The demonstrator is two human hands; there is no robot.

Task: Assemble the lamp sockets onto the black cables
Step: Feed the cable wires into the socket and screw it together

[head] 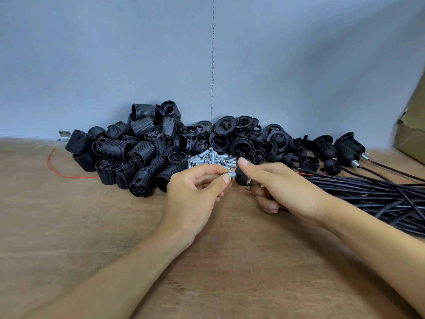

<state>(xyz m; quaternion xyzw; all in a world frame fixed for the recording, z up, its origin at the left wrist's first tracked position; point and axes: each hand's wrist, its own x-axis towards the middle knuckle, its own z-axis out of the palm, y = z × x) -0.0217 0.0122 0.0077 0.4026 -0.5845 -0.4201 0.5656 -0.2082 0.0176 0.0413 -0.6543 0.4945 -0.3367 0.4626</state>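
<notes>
Both busy: left grip (195, 192) pinches a threaded nipple (231, 175), right grip (282, 189) holds a socket cap (242, 178); screwing them together likely needs square alignment.

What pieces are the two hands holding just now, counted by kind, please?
Black socket cap, in the right hand: 1
Metal threaded tube, pinched by the left hand: 1
Total: 2
Anything more under the right palm is hidden.
</notes>
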